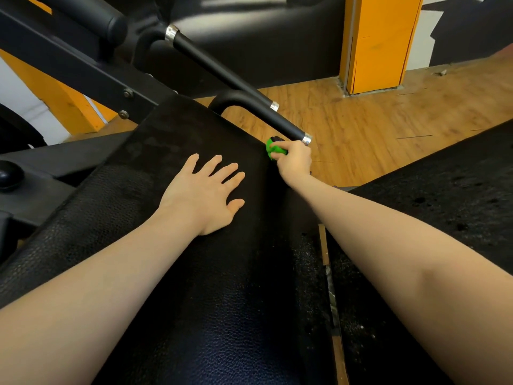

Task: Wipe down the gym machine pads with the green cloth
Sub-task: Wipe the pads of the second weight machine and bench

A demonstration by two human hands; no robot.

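At frame centre the right hand (295, 159) clutches the bunched green cloth (273, 150) against the pad (172, 151)'s far right edge. The left hand (204, 190) rests flat, fingers spread. Best unbunch the cloth and wipe in overlapping strokes.

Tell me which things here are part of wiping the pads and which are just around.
Part of the job:
green cloth, bunched in the right hand at the pad's far edge
main pad, with the left hand flat on it
second pad, to the right

Just around:
handle bar
orange pillar
wood floor
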